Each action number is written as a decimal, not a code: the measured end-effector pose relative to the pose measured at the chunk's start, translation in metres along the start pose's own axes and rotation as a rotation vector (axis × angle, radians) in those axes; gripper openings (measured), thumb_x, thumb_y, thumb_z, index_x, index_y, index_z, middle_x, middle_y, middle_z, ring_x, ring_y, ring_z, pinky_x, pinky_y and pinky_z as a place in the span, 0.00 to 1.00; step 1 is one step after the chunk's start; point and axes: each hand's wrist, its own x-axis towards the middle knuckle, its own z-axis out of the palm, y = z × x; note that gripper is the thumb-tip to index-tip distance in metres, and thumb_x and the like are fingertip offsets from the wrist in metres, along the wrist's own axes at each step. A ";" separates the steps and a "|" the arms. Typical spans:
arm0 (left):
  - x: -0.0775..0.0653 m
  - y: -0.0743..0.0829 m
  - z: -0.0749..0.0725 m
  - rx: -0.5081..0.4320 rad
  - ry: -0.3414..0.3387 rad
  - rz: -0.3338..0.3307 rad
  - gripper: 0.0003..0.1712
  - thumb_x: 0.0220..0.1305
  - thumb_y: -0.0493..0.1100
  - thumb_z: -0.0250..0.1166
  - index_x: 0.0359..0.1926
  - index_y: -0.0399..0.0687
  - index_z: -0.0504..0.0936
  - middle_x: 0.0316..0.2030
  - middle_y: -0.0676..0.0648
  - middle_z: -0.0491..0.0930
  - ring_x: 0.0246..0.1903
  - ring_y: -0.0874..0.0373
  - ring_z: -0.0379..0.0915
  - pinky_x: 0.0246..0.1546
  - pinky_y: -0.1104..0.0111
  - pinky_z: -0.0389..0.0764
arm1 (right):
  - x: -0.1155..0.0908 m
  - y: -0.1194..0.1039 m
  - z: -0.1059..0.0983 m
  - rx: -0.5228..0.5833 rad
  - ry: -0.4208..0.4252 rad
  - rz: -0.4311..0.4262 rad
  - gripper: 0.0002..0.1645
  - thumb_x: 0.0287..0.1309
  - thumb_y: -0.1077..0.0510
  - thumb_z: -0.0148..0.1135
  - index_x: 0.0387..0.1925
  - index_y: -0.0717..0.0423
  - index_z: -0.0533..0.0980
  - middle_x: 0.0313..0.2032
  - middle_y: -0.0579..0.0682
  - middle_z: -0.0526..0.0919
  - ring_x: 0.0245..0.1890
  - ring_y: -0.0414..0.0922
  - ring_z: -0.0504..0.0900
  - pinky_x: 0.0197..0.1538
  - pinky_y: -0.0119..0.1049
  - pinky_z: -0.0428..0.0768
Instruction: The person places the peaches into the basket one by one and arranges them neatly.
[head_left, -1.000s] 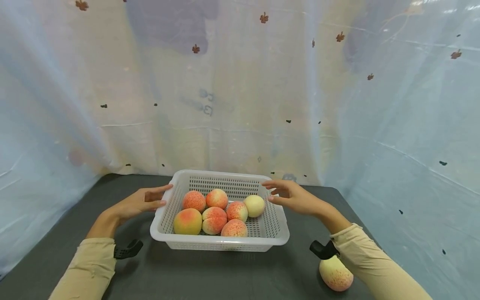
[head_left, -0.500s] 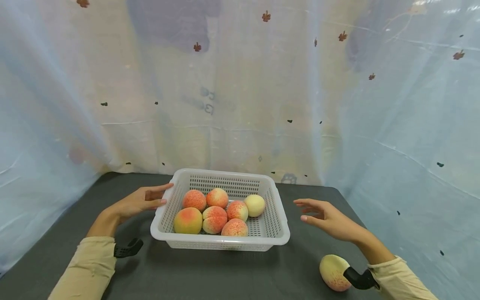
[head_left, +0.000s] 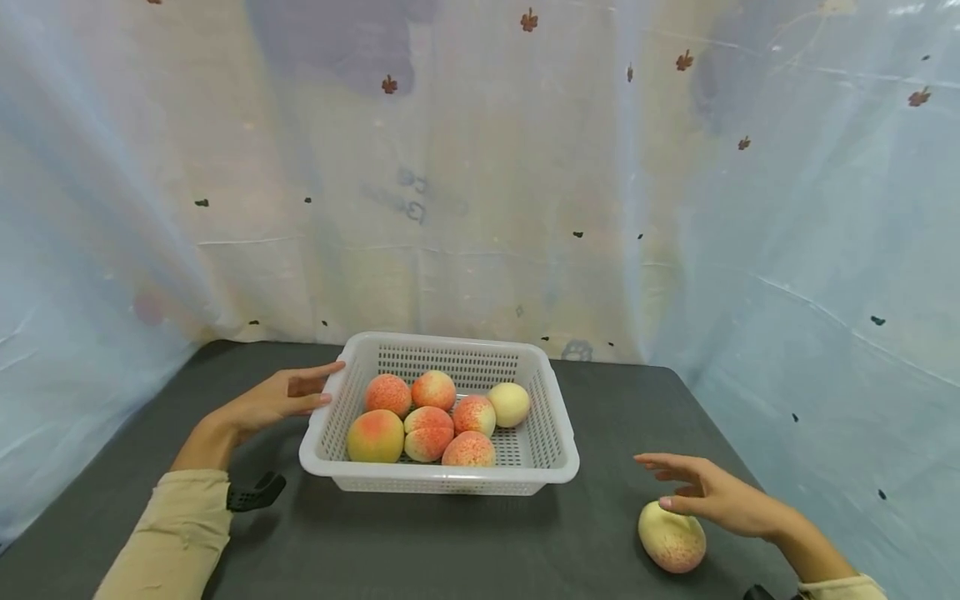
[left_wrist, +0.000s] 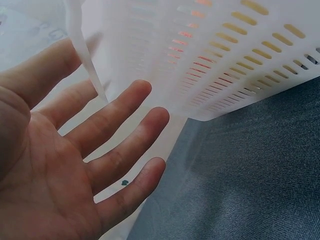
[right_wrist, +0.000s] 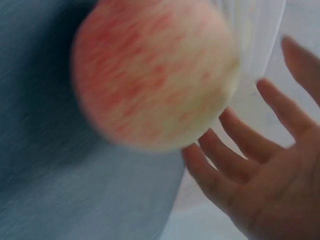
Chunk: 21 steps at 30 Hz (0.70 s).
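Observation:
A white perforated plastic basket [head_left: 438, 479] stands on the dark table with several peaches [head_left: 429, 433] inside. My left hand [head_left: 262, 407] rests at its left rim, thumb and index finger touching the edge. In the left wrist view, the other fingers of the left hand [left_wrist: 90, 145] stretch loosely along the outside of the basket wall [left_wrist: 200, 65]. A loose yellow-and-pink peach [head_left: 671, 540] lies on the table right of the basket. Just over it is my right hand [head_left: 712, 492], fingers spread and relaxed. The right wrist view shows this peach [right_wrist: 155, 75] close by, beyond the fingertips.
The dark tabletop [head_left: 435, 550] spreads around the basket. A pale translucent curtain [head_left: 480, 167] with small leaf shapes hangs behind the table, and bluish sheeting [head_left: 862, 275] rises at the right side.
My right hand has moved from the basket's right rim, rightward and toward me, to the loose peach. My left hand stays at the left rim, and the basket has not moved.

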 end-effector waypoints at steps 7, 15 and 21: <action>-0.001 0.001 -0.001 -0.004 -0.009 0.017 0.42 0.72 0.50 0.62 0.80 0.51 0.55 0.72 0.31 0.65 0.64 0.40 0.74 0.59 0.43 0.79 | -0.016 0.028 -0.001 0.249 -0.214 0.075 0.35 0.75 0.64 0.50 0.77 0.67 0.53 0.69 0.29 0.70 0.64 0.26 0.72 0.58 0.28 0.77; 0.000 0.000 0.000 0.001 0.003 0.005 0.42 0.72 0.51 0.62 0.80 0.52 0.54 0.73 0.31 0.64 0.65 0.38 0.72 0.60 0.42 0.78 | -0.021 0.037 0.003 0.319 -0.244 0.070 0.36 0.74 0.64 0.51 0.77 0.68 0.51 0.72 0.42 0.70 0.63 0.37 0.75 0.57 0.33 0.79; -0.001 -0.001 0.000 -0.011 0.003 0.002 0.42 0.72 0.51 0.62 0.80 0.52 0.55 0.73 0.32 0.64 0.65 0.38 0.72 0.60 0.42 0.78 | -0.019 0.037 0.002 0.317 -0.224 0.051 0.36 0.74 0.64 0.51 0.77 0.70 0.51 0.71 0.39 0.71 0.62 0.40 0.77 0.56 0.35 0.80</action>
